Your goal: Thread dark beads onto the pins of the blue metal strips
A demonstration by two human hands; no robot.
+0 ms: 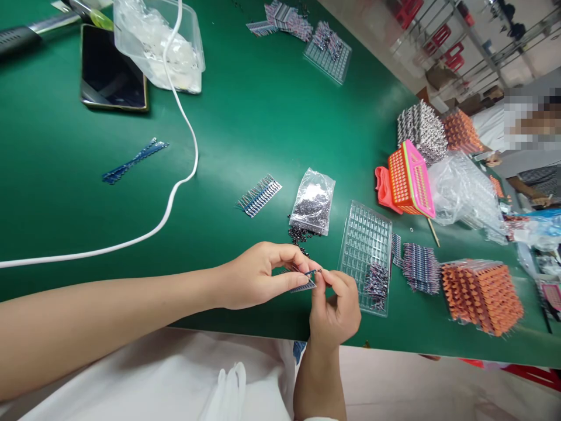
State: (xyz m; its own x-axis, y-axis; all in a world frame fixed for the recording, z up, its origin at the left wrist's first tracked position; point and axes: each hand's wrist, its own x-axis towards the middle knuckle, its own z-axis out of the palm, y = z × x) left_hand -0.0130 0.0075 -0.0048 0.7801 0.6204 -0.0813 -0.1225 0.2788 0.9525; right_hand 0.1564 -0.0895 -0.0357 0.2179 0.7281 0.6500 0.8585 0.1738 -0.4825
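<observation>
My left hand [258,275] pinches a comb-like strip [304,286] of small pinned parts between thumb and fingers. Close against it, my right hand [335,307] is closed at the fingertips on a small dark piece [319,271] at the strip's right end; its exact kind is too small to tell. Just beyond the left fingers, small dark beads [299,235] lie spilled at the mouth of a clear plastic bag [312,202] holding more of them. To the right of my right hand, a clear compartment tray [366,248] has a heap of finished-looking small parts [376,285] at its near end.
A similar strip [259,196] lies ahead, blue strips [135,161] at left. A white cable [195,146] crosses the green table beside a phone [113,70] and plastic tub [193,35]. At right stand an orange-pink basket [409,178] and orange stacks [482,298]. Other people are at far right.
</observation>
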